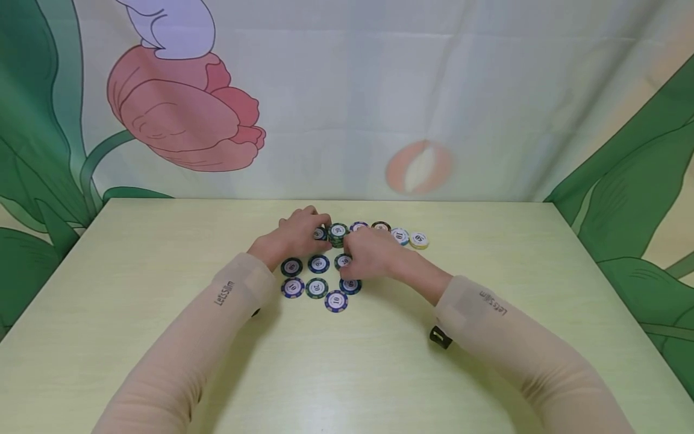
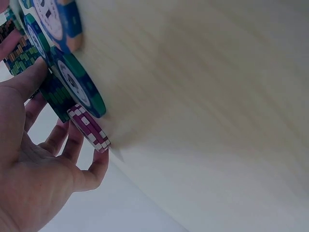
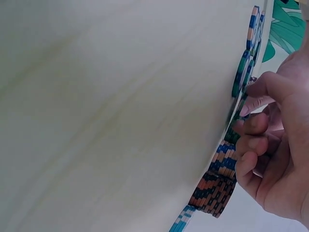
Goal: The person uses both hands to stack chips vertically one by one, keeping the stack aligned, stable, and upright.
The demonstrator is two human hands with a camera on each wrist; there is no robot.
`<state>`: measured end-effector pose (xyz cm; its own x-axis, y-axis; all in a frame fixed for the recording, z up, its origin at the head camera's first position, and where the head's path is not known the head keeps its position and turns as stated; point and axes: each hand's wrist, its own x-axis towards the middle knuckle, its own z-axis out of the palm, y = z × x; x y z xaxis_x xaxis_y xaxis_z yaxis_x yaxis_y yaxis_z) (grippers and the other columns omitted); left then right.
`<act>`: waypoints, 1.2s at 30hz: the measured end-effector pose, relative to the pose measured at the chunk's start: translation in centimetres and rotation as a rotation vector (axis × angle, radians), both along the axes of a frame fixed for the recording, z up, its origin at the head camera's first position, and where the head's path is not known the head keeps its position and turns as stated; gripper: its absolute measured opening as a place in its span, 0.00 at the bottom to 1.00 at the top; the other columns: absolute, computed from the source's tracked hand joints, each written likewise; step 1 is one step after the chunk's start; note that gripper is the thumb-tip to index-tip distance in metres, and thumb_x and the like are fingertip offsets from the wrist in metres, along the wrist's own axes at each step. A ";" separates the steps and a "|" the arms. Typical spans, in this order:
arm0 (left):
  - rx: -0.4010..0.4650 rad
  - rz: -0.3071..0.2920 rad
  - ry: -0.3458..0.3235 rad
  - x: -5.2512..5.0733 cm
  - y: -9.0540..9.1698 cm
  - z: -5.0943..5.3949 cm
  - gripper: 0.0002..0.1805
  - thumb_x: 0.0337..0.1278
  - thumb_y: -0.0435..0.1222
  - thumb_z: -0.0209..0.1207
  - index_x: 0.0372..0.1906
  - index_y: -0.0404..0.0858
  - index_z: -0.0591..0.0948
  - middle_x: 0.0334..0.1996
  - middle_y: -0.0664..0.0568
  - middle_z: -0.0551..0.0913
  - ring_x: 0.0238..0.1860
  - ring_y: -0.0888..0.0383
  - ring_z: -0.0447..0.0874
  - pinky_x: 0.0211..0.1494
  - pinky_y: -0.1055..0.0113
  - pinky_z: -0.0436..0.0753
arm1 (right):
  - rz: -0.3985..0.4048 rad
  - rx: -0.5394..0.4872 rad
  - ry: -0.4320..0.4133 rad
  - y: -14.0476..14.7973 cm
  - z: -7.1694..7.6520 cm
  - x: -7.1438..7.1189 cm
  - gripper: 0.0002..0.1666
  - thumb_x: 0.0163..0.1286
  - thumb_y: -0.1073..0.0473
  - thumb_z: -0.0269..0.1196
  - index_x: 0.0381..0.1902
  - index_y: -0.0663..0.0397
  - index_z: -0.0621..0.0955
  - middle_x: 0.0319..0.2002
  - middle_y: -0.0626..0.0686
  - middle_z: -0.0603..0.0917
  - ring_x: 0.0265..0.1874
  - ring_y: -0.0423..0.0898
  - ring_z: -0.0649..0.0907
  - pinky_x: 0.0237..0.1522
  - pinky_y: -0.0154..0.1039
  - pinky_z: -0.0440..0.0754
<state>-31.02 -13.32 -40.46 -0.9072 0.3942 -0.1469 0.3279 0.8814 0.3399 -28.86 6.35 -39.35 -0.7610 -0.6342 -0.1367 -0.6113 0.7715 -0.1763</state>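
Observation:
My left hand (image 1: 303, 232) grips a short stack of dark poker chips (image 1: 320, 234), thumb in front and fingers behind. In the left wrist view, the little finger touches a maroon-and-white chip stack (image 2: 89, 128), which the hand hides in the head view. A green chip stack (image 1: 338, 231) stands between the two hands. My right hand (image 1: 374, 250) is just to its right, thumb and index finger spread apart around a green-edged chip (image 1: 343, 261) on the table. In the right wrist view its other fingers are loosely curled, close to the stacks, with no chip visible in them.
Further right in the back row stand a purple stack (image 1: 359, 226), a black stack (image 1: 381, 226), a light-blue stack (image 1: 400, 235) and a yellow-edged stack (image 1: 418, 240). Several single chips, one a purple 10 chip (image 1: 336, 301), lie in front. A printed curtain (image 1: 347, 108) hangs behind the table.

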 end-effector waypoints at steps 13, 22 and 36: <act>0.005 0.010 -0.003 0.0 0.1 0.1 0.24 0.69 0.46 0.65 0.64 0.42 0.77 0.60 0.40 0.72 0.59 0.41 0.69 0.64 0.31 0.65 | 0.004 -0.096 0.021 0.5 1.0 -0.3 0.22 0.63 0.46 0.69 0.46 0.56 0.84 0.27 0.45 0.82 0.22 0.42 0.78 0.23 0.37 0.73; 0.008 0.008 0.007 0.1 0.0 0.1 0.23 0.68 0.46 0.65 0.63 0.42 0.78 0.60 0.40 0.72 0.58 0.41 0.69 0.62 0.30 0.65 | -0.040 -0.139 0.058 0.2 1.1 -0.9 0.23 0.63 0.49 0.68 0.50 0.57 0.83 0.30 0.47 0.83 0.22 0.42 0.78 0.23 0.38 0.74; 0.017 0.012 0.004 0.0 0.1 0.0 0.22 0.67 0.46 0.65 0.61 0.43 0.78 0.58 0.41 0.72 0.57 0.42 0.69 0.61 0.32 0.67 | -0.107 -0.105 0.132 -1.0 0.4 -1.6 0.15 0.63 0.51 0.69 0.40 0.54 0.80 0.26 0.48 0.81 0.21 0.44 0.78 0.21 0.39 0.74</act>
<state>-31.03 -13.27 -40.45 -0.9123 0.3860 -0.1368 0.3190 0.8793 0.3536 -30.43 5.36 -38.91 -0.8320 -0.5539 0.0316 -0.5496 0.8151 -0.1834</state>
